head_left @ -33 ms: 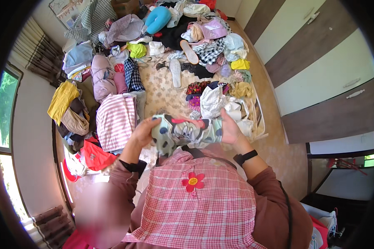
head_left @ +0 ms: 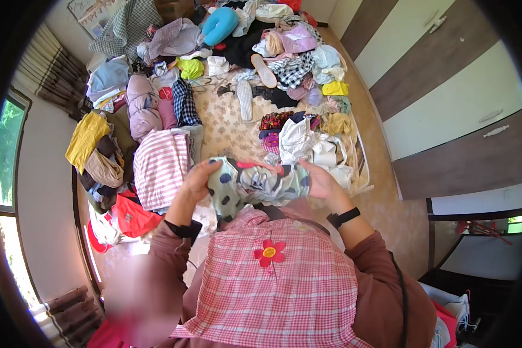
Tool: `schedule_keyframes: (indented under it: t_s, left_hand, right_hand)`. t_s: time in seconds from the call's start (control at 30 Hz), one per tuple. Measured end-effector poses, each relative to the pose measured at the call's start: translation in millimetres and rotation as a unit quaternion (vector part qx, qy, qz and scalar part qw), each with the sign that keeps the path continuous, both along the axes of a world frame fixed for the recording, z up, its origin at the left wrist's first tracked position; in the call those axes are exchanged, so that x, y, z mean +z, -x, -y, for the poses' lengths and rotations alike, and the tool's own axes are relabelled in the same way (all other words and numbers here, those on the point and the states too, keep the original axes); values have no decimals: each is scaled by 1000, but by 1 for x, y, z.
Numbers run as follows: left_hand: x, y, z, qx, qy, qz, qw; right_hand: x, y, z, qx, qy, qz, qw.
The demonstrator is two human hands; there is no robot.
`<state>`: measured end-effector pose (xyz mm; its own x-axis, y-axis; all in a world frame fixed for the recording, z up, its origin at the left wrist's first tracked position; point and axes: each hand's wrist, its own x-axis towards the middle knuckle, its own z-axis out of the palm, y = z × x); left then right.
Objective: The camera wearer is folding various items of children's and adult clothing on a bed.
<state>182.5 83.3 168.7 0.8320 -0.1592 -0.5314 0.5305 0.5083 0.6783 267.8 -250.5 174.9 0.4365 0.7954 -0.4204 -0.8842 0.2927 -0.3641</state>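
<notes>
Spotted pale-green cloth (head_left: 258,184) up in front of checked apron (head_left: 278,278), stretched between hands! Long axis running left to right, nearly level; left end's flap drooping toward apron. Left hand (head_left: 200,181) gripping left end, right hand (head_left: 322,182) holding right end.

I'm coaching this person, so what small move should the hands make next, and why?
Perhaps the left hand and right hand should ease slightly apart, smoothing the spotted cloth: they hold it at opposite ends, and its middle looks bunched and creased.
</notes>
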Motion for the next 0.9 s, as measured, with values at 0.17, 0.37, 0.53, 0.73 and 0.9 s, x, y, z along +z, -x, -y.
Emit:
schedule_keyframes:
  t_s: [0.17,0.37,0.53,0.73,0.9]
  left_hand:
    - [42,-11,-21,81,-106,35,990]
    - [82,-15,-48,121,-302,167,931]
    - [130,-27,-82,179,-450,220,847]
    - [181,-17,-91,317,-389,369,782]
    - [167,-1,-85,362,-436,333,753]
  right_hand:
    - [1,-24,-5,-116,231,194,946]
    - [49,-58,-41,-205,304,443,818]
    - [85,-97,-70,-265,347,596,674]
    - [144,-96,-123,-377,185,575,702]
    - [141,-83,-150,-397,212,603,658]
